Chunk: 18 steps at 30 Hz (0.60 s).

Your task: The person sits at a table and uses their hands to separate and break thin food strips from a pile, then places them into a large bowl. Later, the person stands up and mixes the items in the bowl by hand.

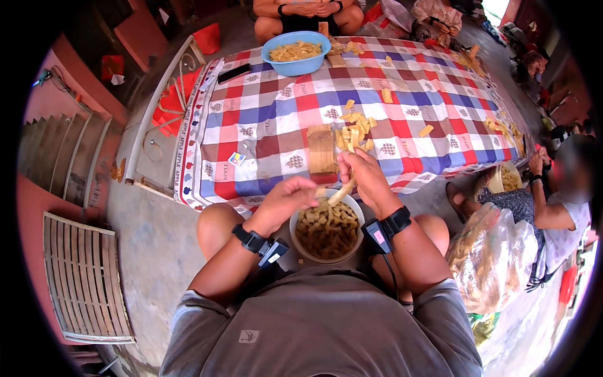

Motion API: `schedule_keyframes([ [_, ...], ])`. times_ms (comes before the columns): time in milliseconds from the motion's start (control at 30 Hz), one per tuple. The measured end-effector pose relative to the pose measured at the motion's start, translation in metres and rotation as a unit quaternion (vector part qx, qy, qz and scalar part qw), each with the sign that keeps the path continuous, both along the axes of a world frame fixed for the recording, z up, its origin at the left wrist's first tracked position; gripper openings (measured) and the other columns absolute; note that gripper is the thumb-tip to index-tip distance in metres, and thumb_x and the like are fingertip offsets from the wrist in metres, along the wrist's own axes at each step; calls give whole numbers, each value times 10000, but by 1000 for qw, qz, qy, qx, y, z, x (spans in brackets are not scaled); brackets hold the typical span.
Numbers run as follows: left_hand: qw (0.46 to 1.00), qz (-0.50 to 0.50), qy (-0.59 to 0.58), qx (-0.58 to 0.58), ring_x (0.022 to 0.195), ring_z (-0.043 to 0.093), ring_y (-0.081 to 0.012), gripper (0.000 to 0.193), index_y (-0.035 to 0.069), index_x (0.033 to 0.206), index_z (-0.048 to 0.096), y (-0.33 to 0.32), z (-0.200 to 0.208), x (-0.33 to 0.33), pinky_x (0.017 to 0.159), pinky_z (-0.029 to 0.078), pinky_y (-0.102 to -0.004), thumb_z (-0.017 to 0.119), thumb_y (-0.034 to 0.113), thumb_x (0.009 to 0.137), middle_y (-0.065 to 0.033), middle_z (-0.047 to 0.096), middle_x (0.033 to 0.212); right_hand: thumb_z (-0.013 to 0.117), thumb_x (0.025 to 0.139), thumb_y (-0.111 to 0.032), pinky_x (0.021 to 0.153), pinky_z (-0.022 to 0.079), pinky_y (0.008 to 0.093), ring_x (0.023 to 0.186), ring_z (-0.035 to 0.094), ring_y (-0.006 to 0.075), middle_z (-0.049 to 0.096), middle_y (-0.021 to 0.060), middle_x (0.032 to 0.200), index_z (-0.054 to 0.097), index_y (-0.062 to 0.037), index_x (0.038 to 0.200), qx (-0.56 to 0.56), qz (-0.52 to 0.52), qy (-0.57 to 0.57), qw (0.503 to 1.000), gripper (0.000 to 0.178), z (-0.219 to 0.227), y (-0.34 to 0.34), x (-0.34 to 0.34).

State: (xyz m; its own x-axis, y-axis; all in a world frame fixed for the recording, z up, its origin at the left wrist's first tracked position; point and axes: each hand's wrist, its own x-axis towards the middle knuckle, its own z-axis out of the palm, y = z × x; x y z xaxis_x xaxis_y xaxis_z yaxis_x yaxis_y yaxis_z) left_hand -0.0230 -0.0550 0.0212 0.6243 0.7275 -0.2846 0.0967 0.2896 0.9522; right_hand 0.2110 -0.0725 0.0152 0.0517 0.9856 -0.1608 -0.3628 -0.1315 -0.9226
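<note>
A white bowl (294,234) stands close to me between my knees, full of brownish-yellow curled pieces (330,231). Over its far right rim, my right hand (369,181) pinches a long pale-yellow strip (342,192), which slants down toward the bowl. My left hand (284,202) hovers at the bowl's far left rim, fingers apart, with nothing visible in it. Just beyond my hands, a wooden block (321,149) lies on the checked cloth (276,141). Beside it sits a heap of yellow strips (355,130). What kind of material the strips are, I cannot tell.
A blue basin (296,65) of yellow pieces and a black phone (233,73) are on the far side. Other people sit at the far edge and at the right, one beside another bowl (504,177). A filled clear plastic bag (493,257) stands at my right.
</note>
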Motion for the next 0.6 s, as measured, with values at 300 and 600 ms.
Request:
schedule_keyframes([
  [300,991,-18,14,128,1010,579,-84,247,32,1217,573,-54,-8,20,917,452,-243,554,202,1038,-5,611,1083,492,1011,-258,837,488,308,869,619,173,665,88,930,624,14,1088,47,29,58,997,312,4,-54,-24],
  [600,976,-167,-80,-114,1111,643,-194,319,0,1257,550,-74,21,24,1001,481,-345,529,238,1046,-124,657,1191,421,1074,-350,945,475,316,1104,579,162,614,98,1225,569,-9,1277,61,118,1,991,424,18,-98,-25],
])
